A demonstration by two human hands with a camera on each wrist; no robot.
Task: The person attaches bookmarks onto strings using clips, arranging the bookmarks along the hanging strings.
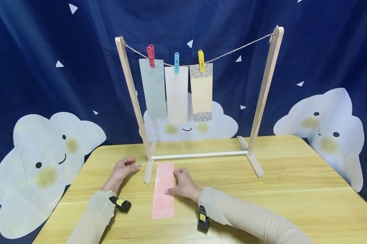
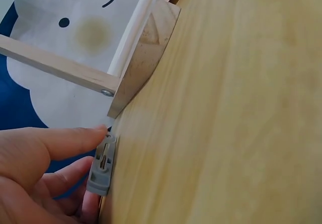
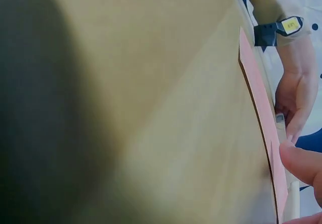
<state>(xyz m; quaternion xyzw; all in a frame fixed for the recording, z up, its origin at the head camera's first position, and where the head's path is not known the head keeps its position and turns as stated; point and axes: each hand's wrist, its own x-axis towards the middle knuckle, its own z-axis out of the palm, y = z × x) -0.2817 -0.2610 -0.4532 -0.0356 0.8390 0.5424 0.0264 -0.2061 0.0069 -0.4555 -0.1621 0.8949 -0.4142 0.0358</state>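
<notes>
My left hand pinches a grey clothespin between thumb and fingers, just left of the stand's left foot. A long pink paper card lies on the table in front of the stand. At the card's right edge is my right hand, its thumb over the card and its fingers by the edge. In the right wrist view the thumb meets the pink surface; the other fingertips are mostly out of sight.
A wooden stand carries a string with three cards: green under a red clothespin, white under a blue one, cream under a yellow one. A white rod joins its feet.
</notes>
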